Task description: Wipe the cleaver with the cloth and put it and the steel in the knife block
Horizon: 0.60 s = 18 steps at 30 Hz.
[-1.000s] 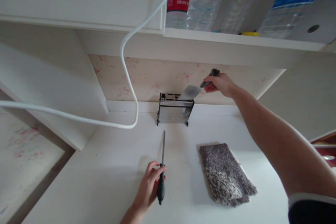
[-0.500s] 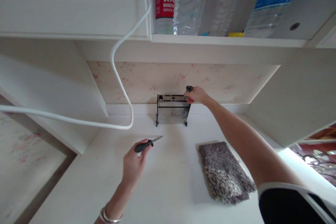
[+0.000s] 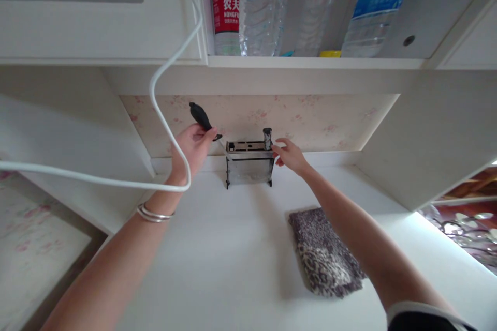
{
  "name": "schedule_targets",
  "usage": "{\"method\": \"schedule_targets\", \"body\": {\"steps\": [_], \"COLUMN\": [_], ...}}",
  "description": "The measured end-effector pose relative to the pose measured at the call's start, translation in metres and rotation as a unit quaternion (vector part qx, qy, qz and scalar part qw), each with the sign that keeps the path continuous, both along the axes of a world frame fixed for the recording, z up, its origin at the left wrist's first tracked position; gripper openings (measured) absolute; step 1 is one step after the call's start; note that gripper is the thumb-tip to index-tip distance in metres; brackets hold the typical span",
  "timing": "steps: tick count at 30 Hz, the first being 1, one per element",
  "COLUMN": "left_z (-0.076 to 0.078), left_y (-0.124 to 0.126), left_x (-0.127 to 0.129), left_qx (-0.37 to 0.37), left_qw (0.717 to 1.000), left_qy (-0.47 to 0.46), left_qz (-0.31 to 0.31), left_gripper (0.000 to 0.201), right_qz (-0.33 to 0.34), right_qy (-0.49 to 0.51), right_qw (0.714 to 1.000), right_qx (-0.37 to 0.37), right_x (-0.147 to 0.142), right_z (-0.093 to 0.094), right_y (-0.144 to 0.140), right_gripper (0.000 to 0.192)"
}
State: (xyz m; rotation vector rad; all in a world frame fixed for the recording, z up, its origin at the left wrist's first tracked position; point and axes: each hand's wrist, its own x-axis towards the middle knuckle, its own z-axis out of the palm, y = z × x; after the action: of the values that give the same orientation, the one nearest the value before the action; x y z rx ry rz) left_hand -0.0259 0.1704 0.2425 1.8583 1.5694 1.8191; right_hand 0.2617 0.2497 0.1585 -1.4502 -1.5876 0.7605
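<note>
At back of white counter point(image 3: 217, 269), against floral wall panel, stands a knife rack point(image 3: 248, 164), upright, black frame w/ clear front. Knife handle point(image 3: 267, 137) sticks up from rack's right end, blade down inside.

Left hand point(image 3: 192, 146): raised just left of rack, fingers closed round black handle of sharpening steel point(image 3: 202, 118). Handle points up-left; rod end angles down toward rack's left top slots. Cannot tell if tip is in a slot. Bangles on left wrist.

Right hand point(image 3: 289, 154): loosely spread, empty, fingertips just beside rack's right side near knife handle; contact w/ rack unclear.

Leopard-print cloth point(image 3: 322, 253) lies flat on counter, right of centre, under right forearm, apart from rack.

White cable point(image 3: 163, 114) loops down in front of left wrist. Water bottles point(image 3: 264, 5) stand on shelf above.
</note>
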Motion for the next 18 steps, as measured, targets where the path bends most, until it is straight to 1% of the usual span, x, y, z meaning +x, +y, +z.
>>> {"method": "schedule_targets", "body": {"steps": [3,5,8,11,13,15,18], "left_z": [0.006,0.008,0.011,0.012,0.011,0.009,0.008], "left_y": [0.039,0.062,0.085,0.095,0.098,0.101,0.106], "left_x": [0.003,0.007,0.016,0.028,0.035,0.040,0.044], "left_qx": [0.039,0.059,0.078,0.083,0.077,0.067,0.062], "left_qw": [0.997,0.994,0.991,0.991,0.992,0.994,0.996], "left_qy": [-0.064,-0.085,-0.095,-0.093,-0.091,-0.086,-0.068], "left_qz": [-0.032,-0.044,-0.048,-0.046,-0.040,-0.029,-0.022], "left_gripper": [0.036,0.039,0.039,0.035,0.032,0.030,0.029], "right_qz": [0.015,0.023,0.031,0.028,0.024,0.020,0.014], "right_qy": [0.074,0.118,0.163,0.191,0.203,0.212,0.222], "right_qw": [0.996,0.990,0.979,0.971,0.967,0.964,0.960], "right_qx": [-0.044,-0.078,-0.116,-0.143,-0.153,-0.158,-0.168], "right_x": [0.011,0.018,0.024,0.028,0.030,0.033,0.037], "right_z": [-0.030,-0.050,-0.078,-0.102,-0.114,-0.123,-0.130], "right_y": [-0.028,-0.049,-0.082,-0.110,-0.121,-0.128,-0.131], "right_gripper": [0.035,0.034,0.034,0.037,0.039,0.041,0.043]}}
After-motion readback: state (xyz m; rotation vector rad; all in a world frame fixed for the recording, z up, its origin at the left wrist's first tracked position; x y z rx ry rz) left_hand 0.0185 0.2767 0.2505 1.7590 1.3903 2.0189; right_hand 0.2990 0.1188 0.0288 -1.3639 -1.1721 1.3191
